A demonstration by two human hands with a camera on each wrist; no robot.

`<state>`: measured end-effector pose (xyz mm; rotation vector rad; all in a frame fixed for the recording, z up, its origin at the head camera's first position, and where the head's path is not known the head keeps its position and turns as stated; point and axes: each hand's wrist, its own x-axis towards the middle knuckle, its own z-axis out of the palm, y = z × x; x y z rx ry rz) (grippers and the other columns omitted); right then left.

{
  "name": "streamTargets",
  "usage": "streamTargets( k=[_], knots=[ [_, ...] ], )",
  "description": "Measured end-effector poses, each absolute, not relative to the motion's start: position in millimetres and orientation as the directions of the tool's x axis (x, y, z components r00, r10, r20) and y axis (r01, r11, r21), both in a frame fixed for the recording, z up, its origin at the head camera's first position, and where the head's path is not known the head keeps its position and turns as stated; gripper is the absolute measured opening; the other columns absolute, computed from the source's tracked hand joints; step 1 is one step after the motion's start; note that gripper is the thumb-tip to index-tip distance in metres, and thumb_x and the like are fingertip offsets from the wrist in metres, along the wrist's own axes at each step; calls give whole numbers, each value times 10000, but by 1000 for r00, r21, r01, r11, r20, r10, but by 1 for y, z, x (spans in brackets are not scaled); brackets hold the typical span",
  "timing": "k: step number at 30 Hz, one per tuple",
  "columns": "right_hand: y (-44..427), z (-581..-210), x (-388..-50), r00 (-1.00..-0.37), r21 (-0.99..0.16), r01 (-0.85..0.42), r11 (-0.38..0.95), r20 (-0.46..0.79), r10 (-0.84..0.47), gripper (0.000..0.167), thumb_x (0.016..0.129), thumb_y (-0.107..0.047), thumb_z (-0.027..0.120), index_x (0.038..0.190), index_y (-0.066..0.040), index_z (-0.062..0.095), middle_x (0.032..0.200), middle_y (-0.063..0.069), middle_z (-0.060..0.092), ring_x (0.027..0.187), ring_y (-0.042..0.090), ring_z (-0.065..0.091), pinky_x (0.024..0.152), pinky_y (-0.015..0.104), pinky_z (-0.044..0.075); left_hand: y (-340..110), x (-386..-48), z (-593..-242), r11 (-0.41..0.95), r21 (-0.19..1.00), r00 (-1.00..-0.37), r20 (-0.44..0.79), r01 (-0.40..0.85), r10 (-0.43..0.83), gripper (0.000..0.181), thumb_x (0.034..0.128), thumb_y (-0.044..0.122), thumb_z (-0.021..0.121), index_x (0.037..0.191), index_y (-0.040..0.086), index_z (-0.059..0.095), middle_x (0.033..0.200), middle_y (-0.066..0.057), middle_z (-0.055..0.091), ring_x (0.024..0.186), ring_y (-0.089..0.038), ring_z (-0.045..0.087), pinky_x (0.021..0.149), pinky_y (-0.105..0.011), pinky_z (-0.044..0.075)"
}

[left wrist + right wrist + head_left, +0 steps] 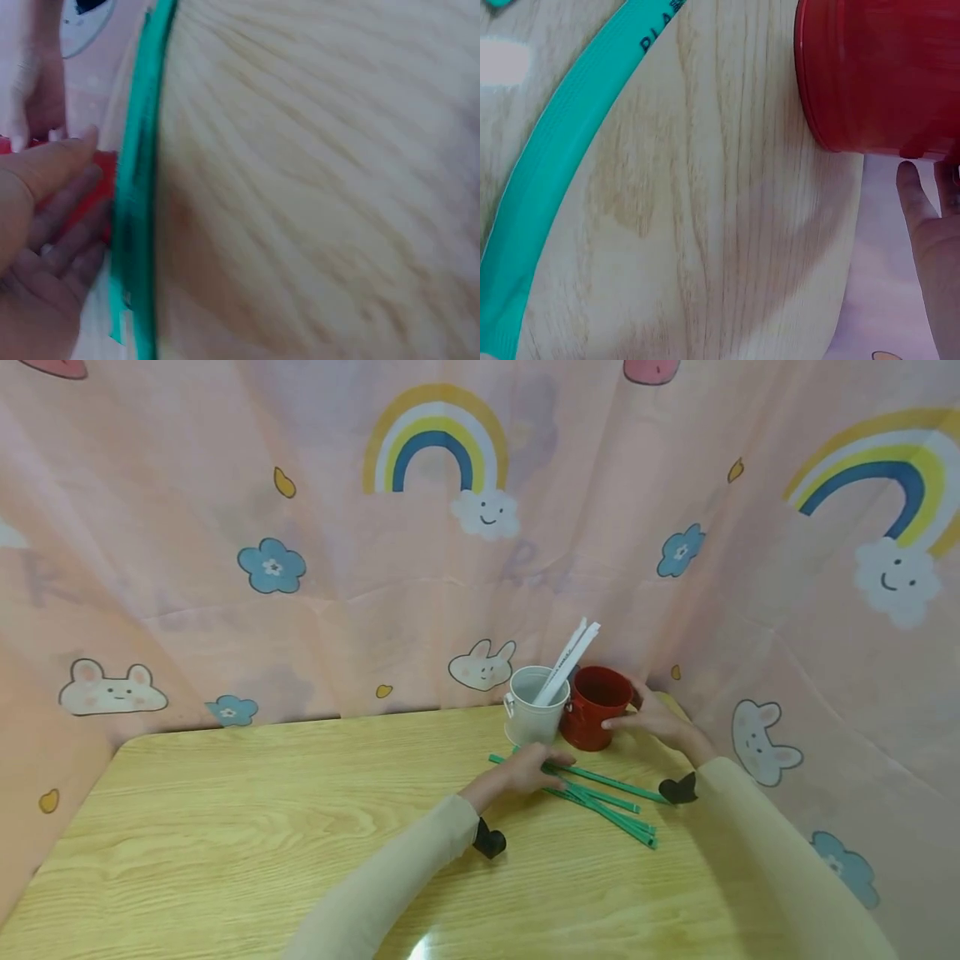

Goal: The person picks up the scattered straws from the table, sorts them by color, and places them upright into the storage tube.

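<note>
My left hand [528, 768] reaches over several long, thin green wrapped straws [611, 814] lying crossed on the table. In the left wrist view its thumb and fingers are loosely bent beside the green straws [139, 180], with no straw seen between them. My right hand [656, 722] holds the right side of a small red bucket [588, 727], thumb in front and fingers behind. The right wrist view shows fingertips at the red bucket [885, 75], the rest of the hand cut off. One green straw [562, 142] there bears dark print.
A small white bucket [532, 718] with handles stands left of the red one, against the back curtain [337, 652]. White wrapped sticks [566, 668] lean in it. The wood-grain table [262, 843] ends at the curtain behind and on the right.
</note>
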<state>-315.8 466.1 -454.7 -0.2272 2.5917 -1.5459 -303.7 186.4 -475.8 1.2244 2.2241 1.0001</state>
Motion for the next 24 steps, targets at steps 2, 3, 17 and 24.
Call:
streamTargets(
  k=[2,3,17,24],
  knots=[
    [465,-455,-317,-983,-882,-70,466,-20,-184,909,812,-136,765,1500,-59,175,1503,197,324,1416,413,230,1136,639,185,185,-306,-481,349,735,-521,7,581,853,416,897,112,666,1297,29,587,1283,-76,639,1221,-168,573,1045,-198,411],
    [464,-455,-318,-983,-883,-69,465,-19,-182,912,810,-134,767,1499,-57,175,1502,198,325,1411,411,237,1137,636,189,185,-306,-483,345,727,-519,18,594,855,404,898,103,663,1289,32,593,1272,-78,646,1211,-167,580,1042,-199,413],
    [460,-454,-316,-984,-880,-56,472,-31,-174,908,828,-151,747,1512,-81,154,1499,189,329,1390,392,258,1115,650,223,185,-303,-488,417,543,-515,34,729,856,329,890,113,675,1218,104,663,1131,-3,711,1077,-87,631,952,-160,459],
    [462,-455,-317,-986,-861,-61,505,-28,-167,927,835,-161,739,1522,-82,121,1507,205,308,1387,417,244,1086,663,264,185,-298,-489,403,489,-496,73,774,865,276,906,95,649,1177,124,694,1120,39,714,1045,-53,632,908,-136,466]
  ],
)
